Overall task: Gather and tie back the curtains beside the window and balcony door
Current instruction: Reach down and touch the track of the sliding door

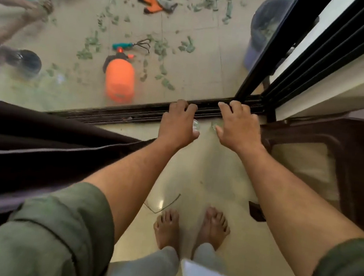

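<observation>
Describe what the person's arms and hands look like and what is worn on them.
Both forearms are bare, with olive-green sleeves pushed up near the elbows. The left hand and right hand wear no gloves, and no rings, watch or bracelets are visible.

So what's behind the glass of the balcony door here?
Through the glass: a tiled balcony floor strewn with green leaf cuttings, an orange sprayer, a hand rake, orange gloves and another person's arms. The dark curtain hides the rest at the left.
</observation>
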